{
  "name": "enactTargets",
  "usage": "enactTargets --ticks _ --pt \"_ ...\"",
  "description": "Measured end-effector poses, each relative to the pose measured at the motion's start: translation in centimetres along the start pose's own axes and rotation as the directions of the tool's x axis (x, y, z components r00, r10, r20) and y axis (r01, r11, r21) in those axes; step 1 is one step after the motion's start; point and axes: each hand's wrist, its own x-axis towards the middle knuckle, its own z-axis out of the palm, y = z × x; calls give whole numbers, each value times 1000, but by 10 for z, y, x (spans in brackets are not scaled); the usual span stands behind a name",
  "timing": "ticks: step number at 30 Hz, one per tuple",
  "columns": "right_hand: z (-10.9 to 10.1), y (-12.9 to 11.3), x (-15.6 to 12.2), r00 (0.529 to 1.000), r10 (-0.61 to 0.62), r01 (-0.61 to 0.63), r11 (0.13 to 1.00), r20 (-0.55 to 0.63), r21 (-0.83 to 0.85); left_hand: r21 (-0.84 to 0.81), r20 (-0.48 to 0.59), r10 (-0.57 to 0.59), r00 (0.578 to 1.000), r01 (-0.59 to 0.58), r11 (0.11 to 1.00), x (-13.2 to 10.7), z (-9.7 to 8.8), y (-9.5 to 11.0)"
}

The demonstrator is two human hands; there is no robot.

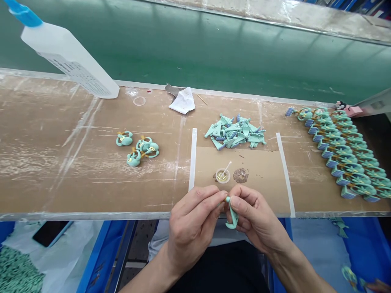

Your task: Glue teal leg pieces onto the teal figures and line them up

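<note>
Tan workbench (61, 162) is overhung at six o'clock by a pale-green moulded plastic piece (232, 217), pinched between the fingertips of the left hand (192, 232) and right hand (256, 215); it could be dropped if either pinch slackens.

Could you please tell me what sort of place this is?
Probably a factory assembly bench: rows of matching teal figures, a pile of loose teal parts, and a small dish of yellowish liquid.

The left hand (192, 228) and the right hand (256, 215) are bare, with short nails. Both arms (299, 268) are bare as far as you can see. The person has a pale gray top (161, 246) and black pants (214, 270).
</note>
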Motion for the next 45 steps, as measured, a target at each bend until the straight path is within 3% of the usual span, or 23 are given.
enactTargets --ticks 12,19,24,30,37,45 --pt "0 4 0 999 35 -36 999 33 28 25 52 41 998 -42 999 5 -10 1" --pt "-1 11 -5 999 -33 32 996 0 -79 -60 39 -72 997 75 995 13 -18 10" --pt "-8 17 -15 997 -67 73 983 41 -168 -76 38 -59 998 62 995 19 -24 18" --pt "-9 19 -23 997 -71 76 979 32 -191 34 28 -37 999 36 999 26 -23 28" --pt "-8 27 -26 995 -99 98 976 1 -197 174 105 -6 994 -12 985 33 -22 43" --pt "-8 34 -26 994 -105 108 970 23 -217 257 162 17 987 -59 965 31 -24 47"
